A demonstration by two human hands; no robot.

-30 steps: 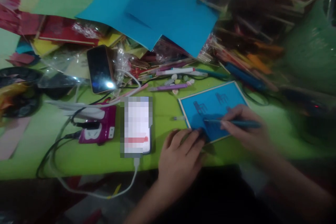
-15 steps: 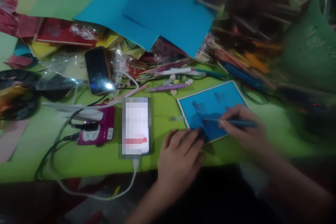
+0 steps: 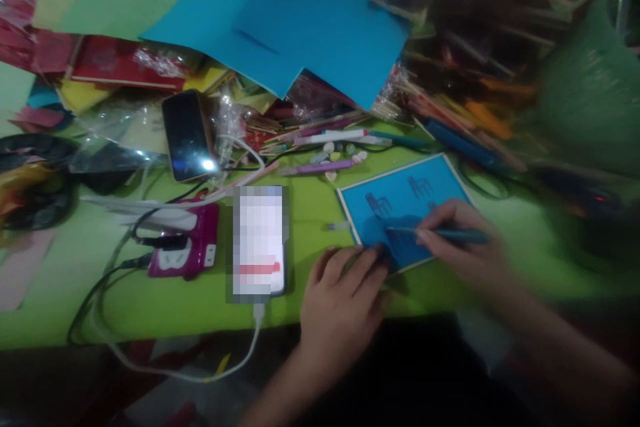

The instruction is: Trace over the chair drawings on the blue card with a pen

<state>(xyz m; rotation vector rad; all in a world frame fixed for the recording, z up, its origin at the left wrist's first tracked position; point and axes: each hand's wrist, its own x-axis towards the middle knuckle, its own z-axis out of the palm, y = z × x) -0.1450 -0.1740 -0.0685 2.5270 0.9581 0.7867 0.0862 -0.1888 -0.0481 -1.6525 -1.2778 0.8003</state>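
Observation:
A blue card (image 3: 400, 193) with a pale wooden border lies tilted on the green table, bearing small dark drawings that look like chairs. My right hand (image 3: 457, 237) rests over its right part, fingers closed round a dark teal pen (image 3: 463, 235) whose tip points left onto the card. My left hand (image 3: 347, 287) lies at the card's lower left corner, fingers spread and fingertips on its edge, holding nothing. Just left of the card is a clear pen cap (image 3: 339, 226).
A lit phone (image 3: 260, 240) on a white cable and a magenta power adapter (image 3: 185, 247) sit to the left. Behind are a dark phone (image 3: 187, 135), pens (image 3: 330, 136), blue sheets (image 3: 310, 20) and piled sticks. A green container (image 3: 595, 93) stands at right.

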